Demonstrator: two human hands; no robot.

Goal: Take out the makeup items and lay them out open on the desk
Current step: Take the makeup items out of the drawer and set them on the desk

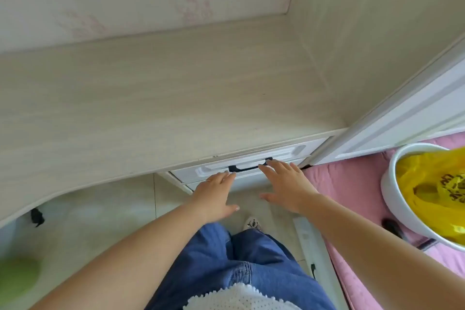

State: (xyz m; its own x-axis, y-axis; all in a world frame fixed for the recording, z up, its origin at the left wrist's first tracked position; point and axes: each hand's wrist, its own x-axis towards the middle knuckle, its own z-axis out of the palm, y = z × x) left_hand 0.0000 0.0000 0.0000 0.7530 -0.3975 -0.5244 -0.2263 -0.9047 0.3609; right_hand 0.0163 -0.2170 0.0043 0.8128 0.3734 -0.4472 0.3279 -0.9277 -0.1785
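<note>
A pale wood-grain desk (161, 98) fills the upper half of the head view, its top bare. Under its front edge on the right sits a white drawer (284, 152) with a black handle (249, 165); the drawer front is closed or nearly so. My left hand (216, 194) reaches toward the handle's left end with straight fingers, the tips just below it. My right hand (286, 184) is spread flat, its fingertips touching the handle's right end. No makeup items are in view.
A white cabinet panel (402, 118) rises at the right. Below it, a white bin (402, 199) lined with a yellow bag (432, 191) stands on a pink quilted cover (352, 184). My legs in blue jeans (241, 264) stand on the tiled floor. A green blur (17, 277) sits at lower left.
</note>
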